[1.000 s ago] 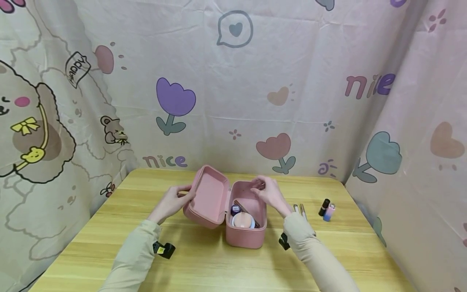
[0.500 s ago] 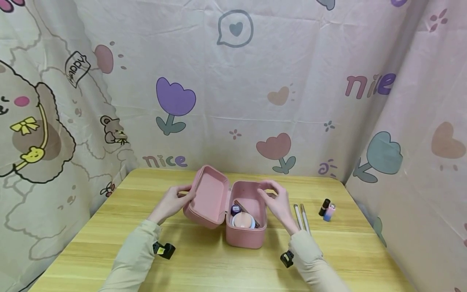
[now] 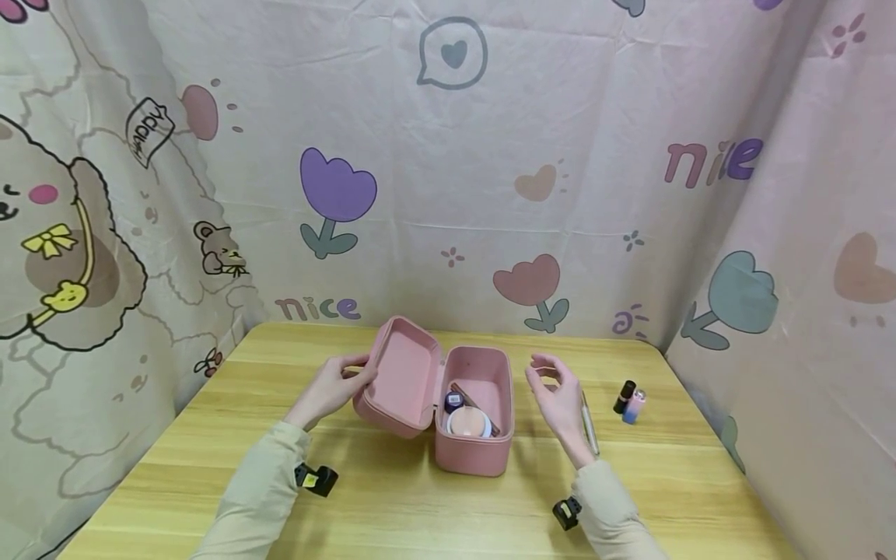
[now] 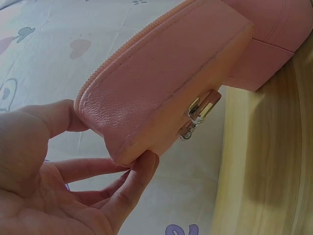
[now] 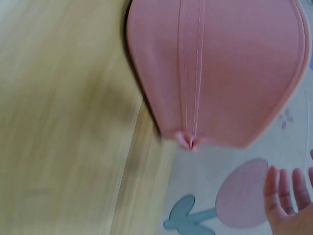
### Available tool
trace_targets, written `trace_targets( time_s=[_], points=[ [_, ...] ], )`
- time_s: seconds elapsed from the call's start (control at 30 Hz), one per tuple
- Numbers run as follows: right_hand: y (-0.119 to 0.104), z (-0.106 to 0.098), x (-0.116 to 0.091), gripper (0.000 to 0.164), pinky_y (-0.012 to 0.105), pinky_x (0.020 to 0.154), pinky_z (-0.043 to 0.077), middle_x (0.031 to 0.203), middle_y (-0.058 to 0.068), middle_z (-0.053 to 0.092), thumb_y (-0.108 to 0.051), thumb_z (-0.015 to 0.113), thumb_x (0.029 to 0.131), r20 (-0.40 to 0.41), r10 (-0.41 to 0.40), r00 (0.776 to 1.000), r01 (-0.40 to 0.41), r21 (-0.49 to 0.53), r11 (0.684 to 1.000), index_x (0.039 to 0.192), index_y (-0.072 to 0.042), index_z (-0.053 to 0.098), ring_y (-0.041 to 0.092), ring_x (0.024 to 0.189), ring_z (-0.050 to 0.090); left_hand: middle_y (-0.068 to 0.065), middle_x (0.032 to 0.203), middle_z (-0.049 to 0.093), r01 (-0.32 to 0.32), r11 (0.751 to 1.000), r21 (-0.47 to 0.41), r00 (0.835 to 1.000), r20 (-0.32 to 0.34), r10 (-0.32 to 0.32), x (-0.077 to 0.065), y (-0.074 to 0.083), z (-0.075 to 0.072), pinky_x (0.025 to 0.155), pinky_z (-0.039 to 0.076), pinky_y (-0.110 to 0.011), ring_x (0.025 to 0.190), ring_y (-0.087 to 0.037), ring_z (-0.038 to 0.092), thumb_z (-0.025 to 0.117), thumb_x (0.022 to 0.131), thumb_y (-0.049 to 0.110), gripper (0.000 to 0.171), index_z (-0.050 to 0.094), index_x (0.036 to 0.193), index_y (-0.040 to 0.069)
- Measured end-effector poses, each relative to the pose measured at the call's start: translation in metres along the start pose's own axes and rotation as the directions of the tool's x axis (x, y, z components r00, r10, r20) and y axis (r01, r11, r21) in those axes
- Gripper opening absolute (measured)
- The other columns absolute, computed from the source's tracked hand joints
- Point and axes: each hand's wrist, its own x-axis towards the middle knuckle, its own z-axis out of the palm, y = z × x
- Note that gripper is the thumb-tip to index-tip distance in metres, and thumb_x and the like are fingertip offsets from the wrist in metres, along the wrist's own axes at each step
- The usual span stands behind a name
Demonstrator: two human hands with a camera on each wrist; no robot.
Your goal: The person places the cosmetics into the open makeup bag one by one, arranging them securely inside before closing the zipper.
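Note:
A pink zip cosmetic case (image 3: pixel 470 460) stands on the table with its lid (image 3: pixel 406 365) swung out to the left. My left hand (image 3: pixel 337 390) grips the lid's outer edge, with thumb and fingers on either side in the left wrist view. A gold-coloured metal fitting (image 4: pixel 201 110) shows on the lid's outer face there. Inside the case lie a round powder compact (image 3: pixel 467 424), a small dark purple container (image 3: pixel 453 400) and a thin brown stick (image 3: pixel 474 403). My right hand (image 3: pixel 558 395) hovers right of the case, fingers loosely bent around nothing.
A slim silvery stick (image 3: pixel 589 426) lies partly behind the right hand. Farther right are a black tube (image 3: pixel 625 395) and a pink-and-blue tube (image 3: pixel 634 407). A printed curtain (image 3: pixel 434 155) hangs behind the wooden table (image 3: pixel 392 521).
My right hand has withdrawn from above the case's far right edge, moving right and slightly toward me. The left hand keeps its grip on the lid, and the case contents look the same.

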Motion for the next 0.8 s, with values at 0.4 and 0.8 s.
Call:
trace_targets(
  time_s=[0.4,0.8],
  points=[
    [0.018,-0.051,0.007,0.035,0.019,0.07,0.053,0.112,0.024,0.067,-0.008,0.066,0.094,0.121,0.082,0.989,-0.03,-0.383,0.923,0.127,0.002,0.062,0.033,0.094,0.07,-0.029,0.138,0.059,0.024,1.0,-0.001,1.0,0.005,-0.024,0.0,0.002,0.002,0.088,0.059,-0.037,0.113,-0.035,0.069,0.058,0.101,0.023,0.052,0.05,0.143,-0.007],
    [0.026,-0.085,0.013,0.032,0.037,0.072,0.054,0.095,0.019,0.073,-0.014,0.065,0.091,0.204,0.164,0.965,0.009,-0.652,0.758,0.116,0.007,0.066,0.03,0.083,0.071,-0.03,0.137,0.06,0.015,1.0,-0.009,1.0,0.005,-0.015,-0.001,0.002,0.002,0.088,0.059,-0.038,0.111,-0.034,0.07,0.058,0.101,0.022,0.052,0.049,0.143,-0.008]
  ],
)
